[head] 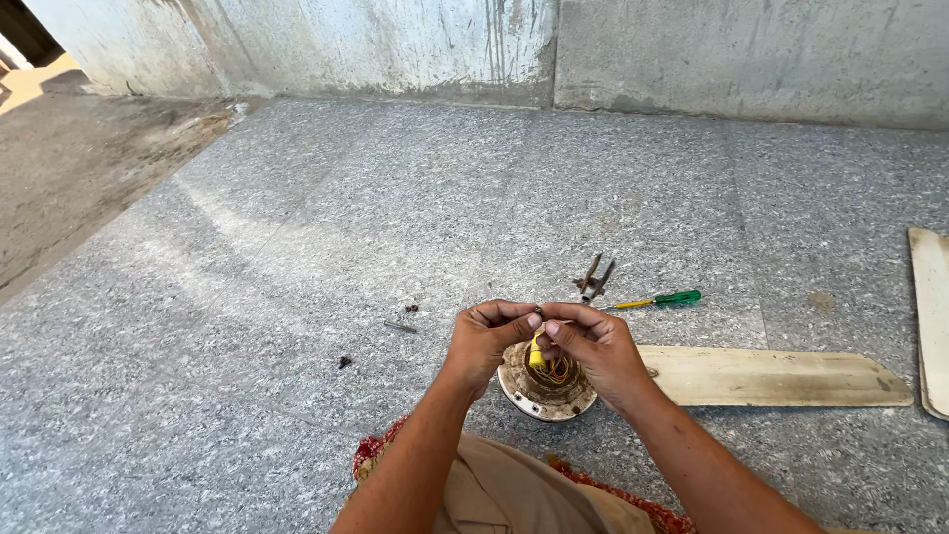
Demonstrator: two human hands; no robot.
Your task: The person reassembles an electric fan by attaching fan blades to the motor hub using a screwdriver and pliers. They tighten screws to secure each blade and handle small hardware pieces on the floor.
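You pinched the thin, pliable wires [539, 348] with both the left hand [486, 341] and right hand [596, 351] just above the heavy, rigid motor [547, 388], gripping near their ends.

Left hand [486, 341] and right hand [593, 351] meet fingertip to fingertip, pinching a yellow wire piece [535, 352] directly above the round, worn metal motor housing [544, 391] on the grey stone floor [297, 247]. Beyond the housing lie rusty pliers [594, 278] and a green-handled screwdriver [660, 299]. A pale wooden blade [771, 377] extends to its right.
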